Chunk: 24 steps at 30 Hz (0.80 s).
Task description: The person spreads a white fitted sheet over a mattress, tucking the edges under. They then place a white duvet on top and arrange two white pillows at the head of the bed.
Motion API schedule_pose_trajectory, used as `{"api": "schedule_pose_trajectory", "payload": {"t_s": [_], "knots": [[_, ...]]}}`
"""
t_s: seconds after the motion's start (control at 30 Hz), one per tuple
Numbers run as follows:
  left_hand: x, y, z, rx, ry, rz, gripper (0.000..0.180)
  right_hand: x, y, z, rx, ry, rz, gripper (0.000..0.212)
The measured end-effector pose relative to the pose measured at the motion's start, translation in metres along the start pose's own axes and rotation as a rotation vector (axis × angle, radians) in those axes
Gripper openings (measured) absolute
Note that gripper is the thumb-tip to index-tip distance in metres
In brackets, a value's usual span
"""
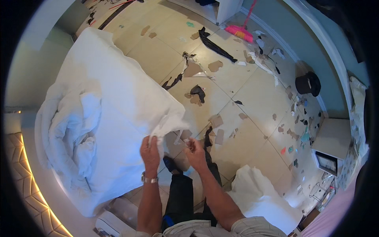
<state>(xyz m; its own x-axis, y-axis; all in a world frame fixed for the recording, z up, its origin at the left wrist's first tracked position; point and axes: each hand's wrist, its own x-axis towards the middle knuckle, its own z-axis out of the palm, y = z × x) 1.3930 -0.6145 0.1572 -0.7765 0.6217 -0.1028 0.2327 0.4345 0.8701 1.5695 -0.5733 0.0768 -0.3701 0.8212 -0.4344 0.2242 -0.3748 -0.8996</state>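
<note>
A large white sheet (130, 94) is spread over the bed on my left, its near corner pulled up toward my hands. My left hand (150, 153) is closed on the edge of that sheet, with folds gathered at the fingers. To the right of it, in front of my body, my right hand (195, 153) is closed in a pinch. A small whitish bit shows at its fingertips, too small to name. Between the two hands a thin pale strip dangles near the sheet's corner. A crumpled white duvet (75, 130) lies on the bed's left part.
Torn brown cardboard pieces (215, 66), dark scraps and a long black strip (215, 46) litter the tiled floor. A pink broom (239, 33) stands by the far wall. At the right are a dark bin (308, 84) and a small cabinet (331, 136). White cloth (256, 185) lies beside my right arm.
</note>
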Motion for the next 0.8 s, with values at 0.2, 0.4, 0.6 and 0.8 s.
{"api": "schedule_pose_trajectory", "payload": {"t_s": [0.2, 0.4, 0.6, 0.8], "knots": [[0.013, 0.044, -0.099, -0.043, 0.181, 0.108, 0.017, 0.006, -0.080, 0.110, -0.168, 0.012, -0.417, 0.071], [0.033, 0.057, -0.199, 0.124, 0.295, 0.325, 0.017, -0.008, -0.204, 0.236, 0.059, -0.143, -0.713, 0.023], [0.033, 0.087, -0.285, -0.156, 0.582, 0.254, 0.024, -0.064, -0.285, 0.303, 0.213, -0.202, -0.878, 0.025], [0.025, 0.092, -0.305, -0.296, 0.489, 0.173, 0.024, -0.080, -0.304, 0.293, 0.197, -0.176, -0.863, 0.027]]}}
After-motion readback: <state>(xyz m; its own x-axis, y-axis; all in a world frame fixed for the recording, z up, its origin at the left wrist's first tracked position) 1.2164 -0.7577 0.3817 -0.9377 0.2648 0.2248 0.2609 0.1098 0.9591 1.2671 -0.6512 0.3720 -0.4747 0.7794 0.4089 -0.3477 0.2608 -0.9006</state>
